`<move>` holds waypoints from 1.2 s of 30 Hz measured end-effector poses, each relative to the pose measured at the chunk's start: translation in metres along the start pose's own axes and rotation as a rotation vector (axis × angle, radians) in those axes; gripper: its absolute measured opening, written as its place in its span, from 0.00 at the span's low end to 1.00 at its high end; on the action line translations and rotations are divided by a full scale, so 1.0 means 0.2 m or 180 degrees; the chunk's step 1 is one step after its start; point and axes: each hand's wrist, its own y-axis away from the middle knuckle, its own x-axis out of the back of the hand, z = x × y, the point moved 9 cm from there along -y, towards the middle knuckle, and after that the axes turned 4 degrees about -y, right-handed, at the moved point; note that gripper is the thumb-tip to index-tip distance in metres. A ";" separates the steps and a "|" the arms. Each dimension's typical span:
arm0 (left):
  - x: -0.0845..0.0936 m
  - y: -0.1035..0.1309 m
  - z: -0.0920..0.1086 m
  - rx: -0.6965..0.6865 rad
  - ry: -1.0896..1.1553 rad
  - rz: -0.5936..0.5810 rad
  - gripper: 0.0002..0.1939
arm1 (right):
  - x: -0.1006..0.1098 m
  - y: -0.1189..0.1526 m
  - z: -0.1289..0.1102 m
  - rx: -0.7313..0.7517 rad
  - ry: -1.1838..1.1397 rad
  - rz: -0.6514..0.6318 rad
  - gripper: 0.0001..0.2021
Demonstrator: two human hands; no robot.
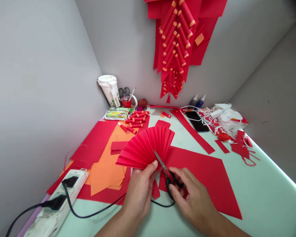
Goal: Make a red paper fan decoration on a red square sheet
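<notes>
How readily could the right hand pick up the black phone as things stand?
Probably not readily: the right hand is holding the scissors. The phone itself looks mostly uncovered, beside tangled white cords.

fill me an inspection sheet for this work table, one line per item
surface: pale green table, partly covered by red sheets and orange sheets
job's things: pleated red paper fan, spread out; scissors with blades over the fan in this view, contact unclear
clutter: small red rolls, black phone, tangled white cords, white cup
left hand: pinches the fan near its lower edge
right hand: holds the scissors by the handles
cables: two black plugs in a white power strip; one black cable crosses towards the left hand
surroundings: grey walls, red decoration hanging behind
other people: nothing seen
</notes>
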 end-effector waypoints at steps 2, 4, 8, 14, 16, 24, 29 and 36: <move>0.00 0.00 0.00 0.0017 -0.0018 0.0014 0.06 | 0.00 0.00 0.00 0.0036 0.0025 0.0024 0.16; 0.01 0.00 -0.01 0.0036 -0.0028 0.0034 0.05 | 0.00 0.00 0.00 0.0066 0.0065 0.0052 0.16; 0.01 0.00 -0.01 0.0071 -0.0008 0.0063 0.05 | 0.01 0.00 0.01 0.0082 0.0102 0.0069 0.15; 0.01 -0.01 -0.01 0.0099 0.0004 0.0109 0.06 | 0.01 0.00 0.01 0.0046 0.0022 0.0035 0.15; 0.01 0.00 -0.02 0.0102 0.0020 0.0099 0.05 | 0.00 0.00 0.01 0.0018 -0.0032 0.0024 0.16; 0.01 0.00 -0.01 0.0085 0.0021 0.0132 0.05 | 0.01 0.00 0.03 -0.0117 -0.0182 0.0022 0.15; 0.01 0.00 0.01 -0.0015 -0.0027 0.0091 0.06 | 0.00 0.01 0.03 -0.0186 -0.0216 -0.0065 0.15; -0.01 -0.01 0.01 -0.0008 0.0002 -0.0007 0.08 | -0.01 -0.01 0.02 -0.0119 -0.0153 -0.0095 0.15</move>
